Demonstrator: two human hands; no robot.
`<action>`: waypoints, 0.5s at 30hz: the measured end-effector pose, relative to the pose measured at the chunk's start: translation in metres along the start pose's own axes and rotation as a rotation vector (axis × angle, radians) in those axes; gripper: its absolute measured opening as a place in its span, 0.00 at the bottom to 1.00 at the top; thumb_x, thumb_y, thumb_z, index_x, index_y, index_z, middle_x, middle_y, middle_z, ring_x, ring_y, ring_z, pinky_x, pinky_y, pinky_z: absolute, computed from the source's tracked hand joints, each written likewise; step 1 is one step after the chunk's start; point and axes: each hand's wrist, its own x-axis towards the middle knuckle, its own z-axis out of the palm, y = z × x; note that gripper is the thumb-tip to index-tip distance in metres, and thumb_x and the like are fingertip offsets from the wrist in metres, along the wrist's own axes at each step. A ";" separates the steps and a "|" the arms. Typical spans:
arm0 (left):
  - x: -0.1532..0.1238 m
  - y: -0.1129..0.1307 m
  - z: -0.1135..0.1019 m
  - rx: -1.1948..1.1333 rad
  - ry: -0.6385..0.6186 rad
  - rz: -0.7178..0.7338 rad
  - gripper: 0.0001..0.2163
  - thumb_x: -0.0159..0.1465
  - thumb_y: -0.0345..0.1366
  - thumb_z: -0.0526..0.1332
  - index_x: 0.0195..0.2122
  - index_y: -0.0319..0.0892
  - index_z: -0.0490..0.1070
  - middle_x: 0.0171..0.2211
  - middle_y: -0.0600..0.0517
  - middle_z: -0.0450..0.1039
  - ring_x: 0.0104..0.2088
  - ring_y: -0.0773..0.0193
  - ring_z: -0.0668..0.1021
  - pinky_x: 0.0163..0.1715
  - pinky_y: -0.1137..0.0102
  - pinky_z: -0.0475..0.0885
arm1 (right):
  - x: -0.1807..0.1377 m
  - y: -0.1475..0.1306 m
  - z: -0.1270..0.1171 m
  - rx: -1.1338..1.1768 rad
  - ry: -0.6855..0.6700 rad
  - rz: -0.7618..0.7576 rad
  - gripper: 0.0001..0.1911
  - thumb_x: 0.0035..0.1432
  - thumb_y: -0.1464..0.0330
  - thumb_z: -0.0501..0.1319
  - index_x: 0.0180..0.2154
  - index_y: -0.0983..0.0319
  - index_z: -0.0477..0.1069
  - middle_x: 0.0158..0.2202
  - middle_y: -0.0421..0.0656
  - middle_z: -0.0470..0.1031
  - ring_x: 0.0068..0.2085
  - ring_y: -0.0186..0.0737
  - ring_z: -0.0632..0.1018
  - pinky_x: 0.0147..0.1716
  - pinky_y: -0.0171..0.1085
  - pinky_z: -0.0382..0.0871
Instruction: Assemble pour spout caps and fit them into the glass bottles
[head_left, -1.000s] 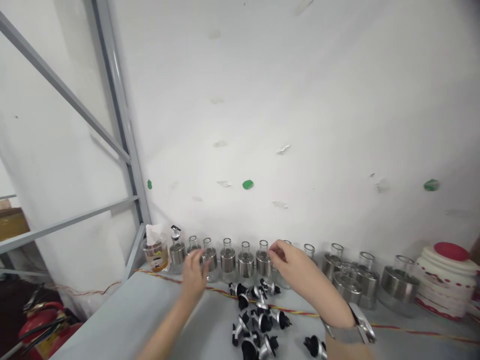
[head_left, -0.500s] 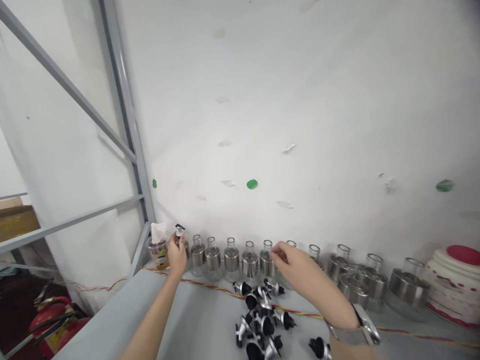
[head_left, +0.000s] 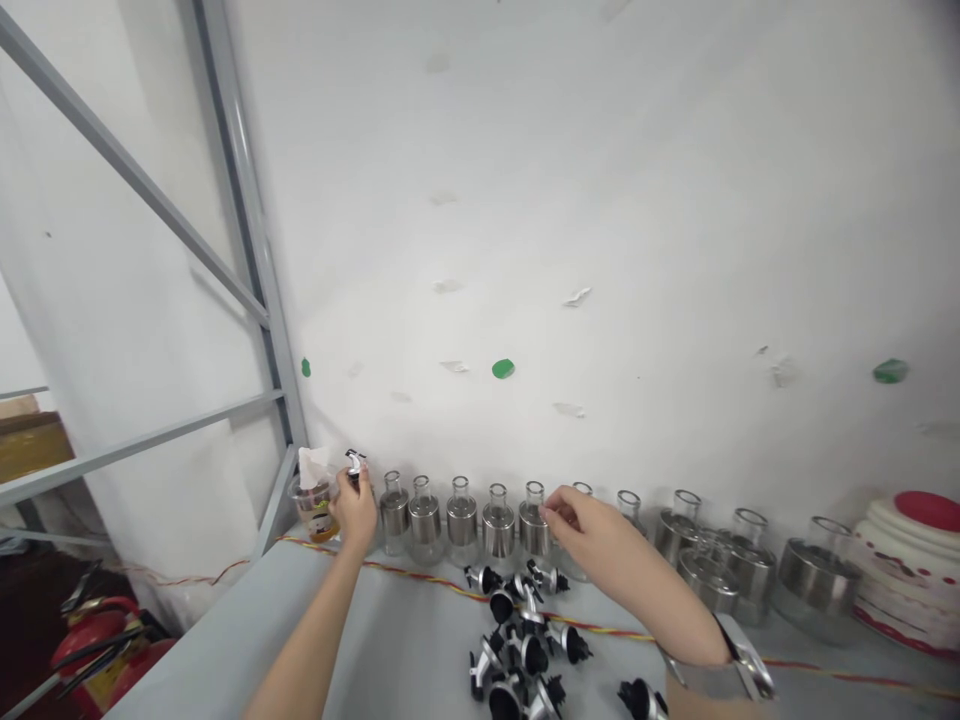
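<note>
A row of small glass bottles [head_left: 460,516] with metal bands stands along the foot of the white wall. My left hand [head_left: 355,512] is closed around the leftmost bottle, whose black and silver pourer cap [head_left: 354,462] sticks up above my fingers. My right hand [head_left: 581,531] hovers in front of the middle of the row with its fingertips pinched next to an open-necked bottle [head_left: 533,520]; I cannot make out anything in the pinch. A heap of black and silver pourer caps [head_left: 517,636] lies on the grey table below my right hand. A watch sits on my right wrist.
A plastic cup [head_left: 313,502] with paper in it stands left of the bottles. Wider glass jars [head_left: 814,578] with metal bands stand at the right, beside a white and red container [head_left: 907,568]. A red-yellow cord [head_left: 427,581] crosses the table. Grey frame bars [head_left: 247,250] rise at left; fire extinguishers [head_left: 90,650] below.
My left hand has moved left along the row and closed on the capped leftmost bottle. My right hand has stayed by the middle bottles.
</note>
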 end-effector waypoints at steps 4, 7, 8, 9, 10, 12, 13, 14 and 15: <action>-0.002 0.001 -0.004 0.013 0.022 -0.022 0.18 0.59 0.51 0.48 0.39 0.44 0.65 0.22 0.52 0.72 0.34 0.52 0.74 0.42 0.58 0.60 | -0.002 0.001 0.001 -0.001 -0.001 0.002 0.10 0.56 0.64 0.49 0.27 0.58 0.65 0.25 0.39 0.71 0.27 0.38 0.70 0.26 0.33 0.57; -0.002 0.001 -0.006 0.009 0.032 -0.026 0.18 0.58 0.53 0.48 0.36 0.44 0.66 0.19 0.53 0.70 0.31 0.52 0.74 0.41 0.56 0.60 | -0.001 0.003 0.003 0.002 0.007 -0.007 0.10 0.55 0.64 0.49 0.28 0.58 0.65 0.25 0.40 0.71 0.27 0.37 0.70 0.26 0.33 0.58; -0.002 0.001 -0.006 0.003 0.036 -0.023 0.19 0.58 0.53 0.48 0.36 0.44 0.67 0.18 0.53 0.70 0.30 0.52 0.74 0.40 0.56 0.61 | 0.000 0.002 0.003 0.004 0.007 -0.009 0.10 0.55 0.64 0.49 0.28 0.58 0.66 0.26 0.40 0.71 0.28 0.37 0.71 0.26 0.33 0.58; -0.002 0.002 -0.006 -0.007 0.039 -0.015 0.19 0.58 0.53 0.48 0.36 0.44 0.67 0.19 0.53 0.70 0.30 0.52 0.74 0.39 0.56 0.62 | 0.001 0.001 0.002 0.005 0.007 -0.008 0.10 0.56 0.64 0.49 0.28 0.58 0.66 0.26 0.40 0.71 0.28 0.37 0.71 0.26 0.33 0.58; -0.002 0.004 -0.006 -0.021 0.043 -0.001 0.19 0.58 0.53 0.48 0.37 0.43 0.67 0.20 0.52 0.71 0.30 0.53 0.74 0.38 0.57 0.62 | 0.001 -0.001 0.000 0.005 0.006 -0.004 0.10 0.56 0.64 0.49 0.28 0.58 0.67 0.26 0.40 0.71 0.28 0.37 0.71 0.26 0.33 0.58; 0.000 0.009 -0.009 -0.062 0.051 0.051 0.19 0.59 0.51 0.48 0.40 0.43 0.66 0.28 0.50 0.73 0.33 0.55 0.74 0.38 0.60 0.64 | -0.001 -0.008 -0.007 0.005 0.015 -0.017 0.10 0.56 0.65 0.49 0.28 0.59 0.67 0.26 0.40 0.71 0.27 0.37 0.71 0.25 0.34 0.59; 0.001 0.013 -0.011 -0.084 0.059 0.086 0.19 0.59 0.51 0.49 0.42 0.42 0.65 0.32 0.48 0.73 0.35 0.56 0.74 0.39 0.62 0.64 | -0.005 -0.012 -0.011 0.010 0.044 -0.052 0.11 0.57 0.65 0.49 0.29 0.59 0.67 0.26 0.40 0.72 0.27 0.38 0.71 0.26 0.34 0.61; 0.002 0.017 -0.015 -0.104 0.071 0.124 0.19 0.59 0.50 0.50 0.43 0.41 0.65 0.37 0.47 0.72 0.39 0.56 0.73 0.40 0.63 0.64 | -0.011 -0.014 -0.015 0.021 0.093 -0.107 0.10 0.58 0.65 0.49 0.31 0.59 0.67 0.28 0.41 0.72 0.29 0.39 0.71 0.27 0.35 0.62; 0.003 0.021 -0.019 -0.122 0.087 0.160 0.20 0.58 0.50 0.50 0.43 0.41 0.64 0.40 0.46 0.70 0.43 0.57 0.71 0.42 0.63 0.63 | -0.021 -0.015 -0.018 0.040 0.164 -0.193 0.10 0.59 0.66 0.49 0.34 0.59 0.67 0.30 0.41 0.72 0.31 0.40 0.72 0.30 0.37 0.63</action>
